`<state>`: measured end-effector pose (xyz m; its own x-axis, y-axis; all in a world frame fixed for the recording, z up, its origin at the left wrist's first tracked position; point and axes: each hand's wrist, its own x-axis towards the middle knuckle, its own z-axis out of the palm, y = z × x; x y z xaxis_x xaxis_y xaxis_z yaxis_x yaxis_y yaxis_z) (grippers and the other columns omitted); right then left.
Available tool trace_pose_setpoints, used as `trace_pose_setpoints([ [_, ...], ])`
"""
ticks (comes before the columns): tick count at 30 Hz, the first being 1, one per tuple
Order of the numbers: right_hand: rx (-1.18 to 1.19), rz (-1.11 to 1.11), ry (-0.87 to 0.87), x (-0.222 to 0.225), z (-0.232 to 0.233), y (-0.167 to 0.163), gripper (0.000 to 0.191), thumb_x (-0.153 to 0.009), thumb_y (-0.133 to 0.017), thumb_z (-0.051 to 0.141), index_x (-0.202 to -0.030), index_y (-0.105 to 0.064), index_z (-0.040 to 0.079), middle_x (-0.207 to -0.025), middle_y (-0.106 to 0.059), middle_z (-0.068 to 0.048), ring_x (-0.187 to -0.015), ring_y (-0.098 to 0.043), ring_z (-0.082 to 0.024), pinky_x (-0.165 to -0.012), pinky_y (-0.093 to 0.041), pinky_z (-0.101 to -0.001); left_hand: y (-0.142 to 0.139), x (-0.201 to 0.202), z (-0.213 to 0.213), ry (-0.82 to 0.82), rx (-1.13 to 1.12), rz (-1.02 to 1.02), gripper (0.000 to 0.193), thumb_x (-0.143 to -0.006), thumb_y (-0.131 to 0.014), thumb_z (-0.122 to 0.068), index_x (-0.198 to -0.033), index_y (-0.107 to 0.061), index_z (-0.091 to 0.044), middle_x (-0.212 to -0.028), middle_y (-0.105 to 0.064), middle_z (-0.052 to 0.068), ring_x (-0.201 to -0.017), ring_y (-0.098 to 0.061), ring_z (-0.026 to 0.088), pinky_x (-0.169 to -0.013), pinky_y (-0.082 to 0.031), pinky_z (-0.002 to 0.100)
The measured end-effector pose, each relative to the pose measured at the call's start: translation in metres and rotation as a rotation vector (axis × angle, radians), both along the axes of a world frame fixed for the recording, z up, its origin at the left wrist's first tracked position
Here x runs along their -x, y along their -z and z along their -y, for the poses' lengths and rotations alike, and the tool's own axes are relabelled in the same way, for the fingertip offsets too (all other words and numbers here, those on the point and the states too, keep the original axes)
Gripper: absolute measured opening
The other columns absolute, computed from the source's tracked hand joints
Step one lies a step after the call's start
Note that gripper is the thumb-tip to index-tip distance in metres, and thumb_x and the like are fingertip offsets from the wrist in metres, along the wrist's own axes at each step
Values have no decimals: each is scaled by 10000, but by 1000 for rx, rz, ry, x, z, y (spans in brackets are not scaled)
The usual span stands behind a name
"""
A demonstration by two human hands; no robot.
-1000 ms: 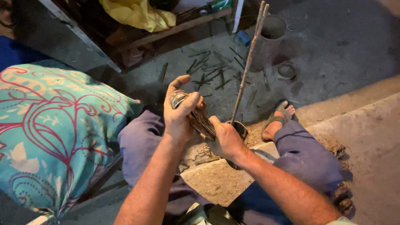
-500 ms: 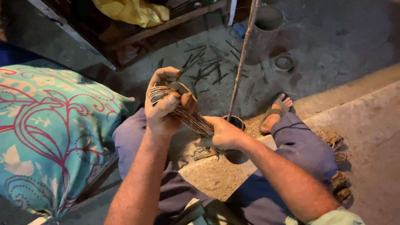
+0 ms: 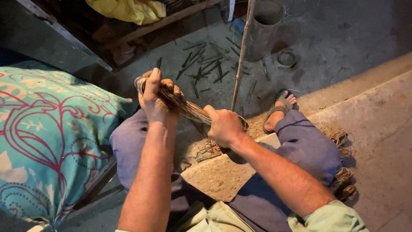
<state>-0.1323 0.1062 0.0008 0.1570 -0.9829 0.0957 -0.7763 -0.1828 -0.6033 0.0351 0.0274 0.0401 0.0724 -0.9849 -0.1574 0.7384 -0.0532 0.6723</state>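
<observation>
Two hands grip one bundle of thin fibres [image 3: 189, 109], stretched between them above the knees. Left hand [image 3: 156, 99], at ten o'clock of the right, has fingers curled tight round its looped end. Right hand [image 3: 223, 126] is fisted on the other end, above a stone slab [image 3: 219, 176].

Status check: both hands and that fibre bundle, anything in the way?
Left hand and right hand both shut on fibre bundle, stretched between them. Thin stick stands just behind. Nothing blocking.
</observation>
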Motion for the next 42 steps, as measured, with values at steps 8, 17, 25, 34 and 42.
trace_pose_setpoints([
  [8, -414, 336, 11, 22, 4, 13, 317, -766, -801, 213, -1065, -755, 117, -810, -762, -149, -690, -696, -205, -696, -549, -370, -22, -24, -19, 235, 265, 320, 701, -899, -784, -439, -1453, -434, -188, -1209, -632, 153, -1041, -679, 281, -823, -576, 445],
  [17, -528, 435, -285, 38, 21, 36, 353, -743, -763, 142, -1082, -726, 51, -881, -781, -77, -804, -680, -132, -753, -553, -330, -68, -25, -26, 185, 1437, 2252, 666, -727, -734, -346, -1360, -640, -159, -1321, -601, 139, -1315, -519, 354, -1158, -275, 580],
  [25, -281, 125, -234, 39, 14, 18, 365, -690, -737, 136, -1054, -732, 120, -843, -755, -149, -770, -732, -308, -695, -569, -448, -21, -20, -6, 306, 1409, 2530, 84, -901, -639, -229, -846, -636, -166, -803, -649, 29, -774, -643, 215, -725, -489, 371],
  [34, 309, -394, -152, 50, 21, 7, 164, -720, -727, 156, -848, -629, 130, -713, -679, -76, -694, -703, -289, -576, -528, -445, 6, -15, -8, 671, 886, 2277, 137, -788, -737, -231, -850, -677, -125, -771, -695, 121, -721, -694, 331, -640, -545, 474],
  [42, 839, -452, -243, 59, 11, -42, 125, -820, -660, 197, -780, -546, 165, -670, -461, 18, -640, -544, -170, -609, -435, -337, 14, -28, -52, 1196, 210, 1237, 254, -694, -748, -148, -934, -737, -64, -762, -725, 73, -663, -668, 209, -607, -551, 339],
])
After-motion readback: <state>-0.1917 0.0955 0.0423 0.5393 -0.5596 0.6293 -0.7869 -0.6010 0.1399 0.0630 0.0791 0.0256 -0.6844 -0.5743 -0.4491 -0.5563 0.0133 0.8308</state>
